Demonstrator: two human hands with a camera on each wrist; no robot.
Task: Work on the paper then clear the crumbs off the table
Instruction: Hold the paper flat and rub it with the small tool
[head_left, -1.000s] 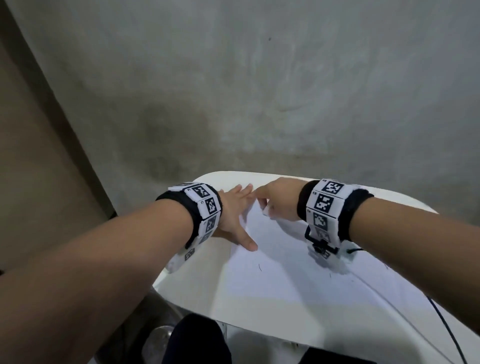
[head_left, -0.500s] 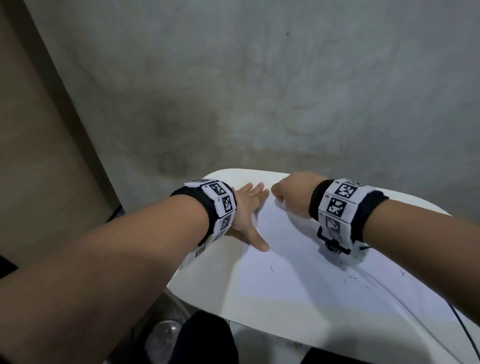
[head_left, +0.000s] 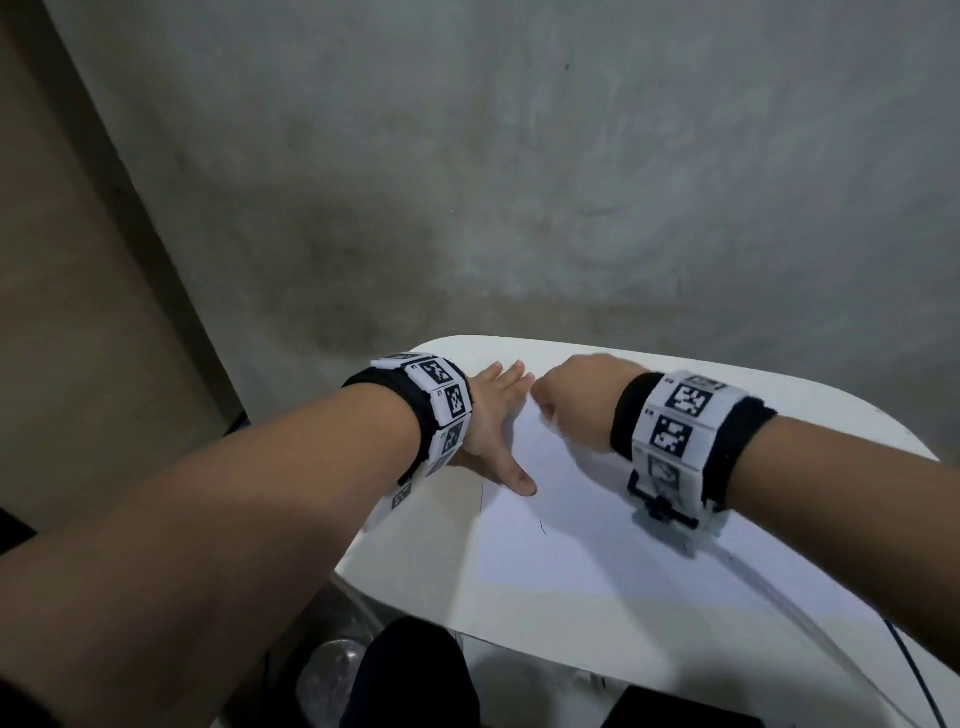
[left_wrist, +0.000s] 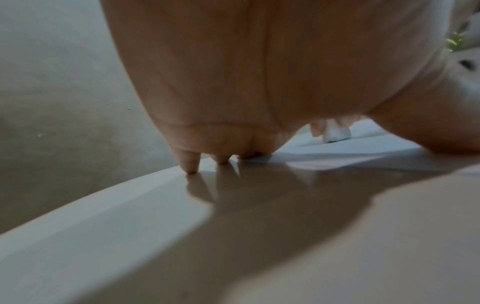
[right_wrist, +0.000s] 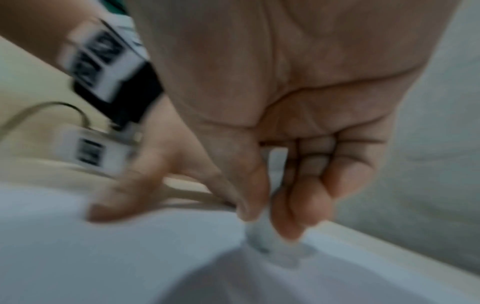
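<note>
1. The left hand (head_left: 491, 415) is lying flat with fingers spread and straight, pressing down the paper (head_left: 597, 535) at its far left corner on the white table (head_left: 810, 410).
2. The right hand (head_left: 576, 400) is curling its fingers around a small white eraser (right_wrist: 262, 234), pinching it between thumb and fingertips, tip touching the sheet near the far edge.
3. My guess: it's doing the rubbing part of "working on the paper", so crumb clearing isn't started.
4. What could be going wrong: the rubbing is happening right by the paper's edge, so a hard stroke could be wrinkling or tearing the sheet, especially if the left palm is slipping.
5. Also, crumbs could be getting flicked off the table's far rim, since the eraser is sitting so near it.
6. The head view is hiding the eraser completely behind the knuckles; only the right wrist view is showing the grip, and it's blurry. The left wrist view is catching the eraser peeking below the palm.
7. Only the head view is showing faint pencil marks (head_left: 543, 527) on the sheet.
</note>
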